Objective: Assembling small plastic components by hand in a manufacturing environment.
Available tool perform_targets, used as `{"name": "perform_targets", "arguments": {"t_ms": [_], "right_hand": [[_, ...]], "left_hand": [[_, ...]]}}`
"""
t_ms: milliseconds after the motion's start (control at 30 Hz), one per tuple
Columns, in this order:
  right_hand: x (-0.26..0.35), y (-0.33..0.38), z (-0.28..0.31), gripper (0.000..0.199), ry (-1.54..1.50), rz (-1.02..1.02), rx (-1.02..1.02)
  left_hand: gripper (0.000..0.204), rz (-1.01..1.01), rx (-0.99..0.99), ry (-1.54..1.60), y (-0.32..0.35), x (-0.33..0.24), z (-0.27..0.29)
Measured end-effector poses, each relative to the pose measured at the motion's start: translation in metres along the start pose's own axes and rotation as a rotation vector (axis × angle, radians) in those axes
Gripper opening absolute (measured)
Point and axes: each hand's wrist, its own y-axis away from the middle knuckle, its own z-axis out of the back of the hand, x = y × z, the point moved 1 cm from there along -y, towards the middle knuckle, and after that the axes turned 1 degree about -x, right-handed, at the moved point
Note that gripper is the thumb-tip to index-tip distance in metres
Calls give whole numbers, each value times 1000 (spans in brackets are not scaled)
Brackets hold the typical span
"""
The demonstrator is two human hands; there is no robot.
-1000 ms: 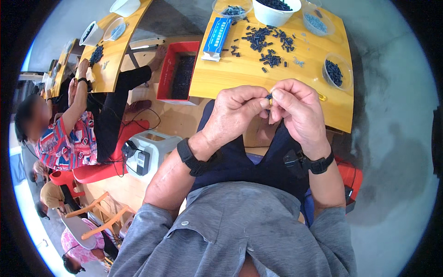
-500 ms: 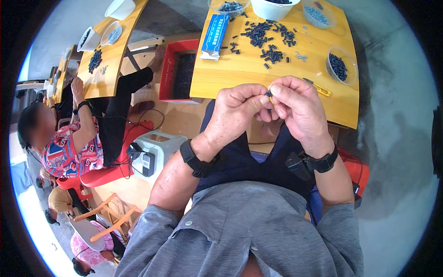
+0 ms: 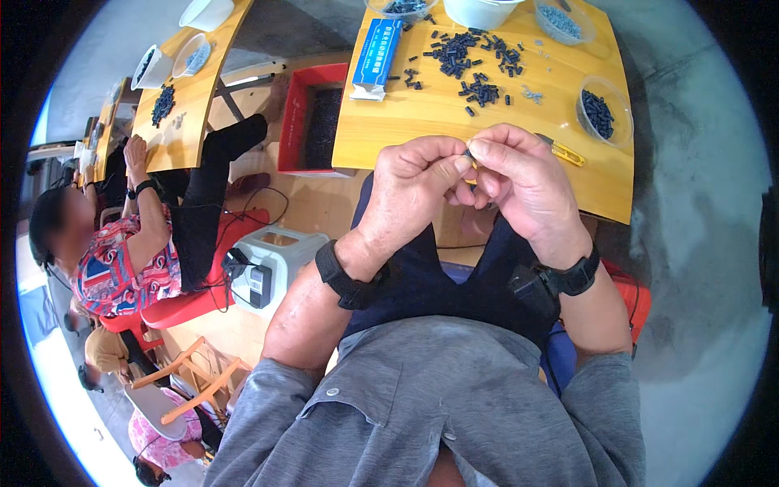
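My left hand (image 3: 418,183) and my right hand (image 3: 526,180) meet just past the near edge of the yellow wooden table (image 3: 365,134). Thumb and forefinger of each are pinched together on a small black part (image 3: 469,154). Most of that part is hidden by the fingertips, and a bit of yellow shows just below it. Beyond my hands lies a loose pile of short black cylindrical pieces (image 3: 454,55), with a few small silvery bits (image 3: 533,96) to its right. A yellow utility knife (image 3: 566,152) rests on the table beside my right hand.
A clear bowl of black pieces (image 3: 599,118) stands at the right edge. Farther back are a bowl of grey-blue bits (image 3: 560,24), a white tub (image 3: 483,12) and a blue box (image 3: 376,57). A red bin (image 3: 299,122) sits left of the table. A co-worker (image 3: 122,252) sits at the left.
Both hands have risen slightly, still pinching the small black part. The view has shifted a little; the pieces on the table lie as before.
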Motion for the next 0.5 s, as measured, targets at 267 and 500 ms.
{"name": "perform_targets", "arguments": {"t_ms": [267,500], "right_hand": [[-5,1,11,12,-69,-66,7],[0,7,18,39,-80,-204,80]], "left_hand": [[13,13,0,44,-1,2,-6],[10,45,-29,51,2,0,-9]]}}
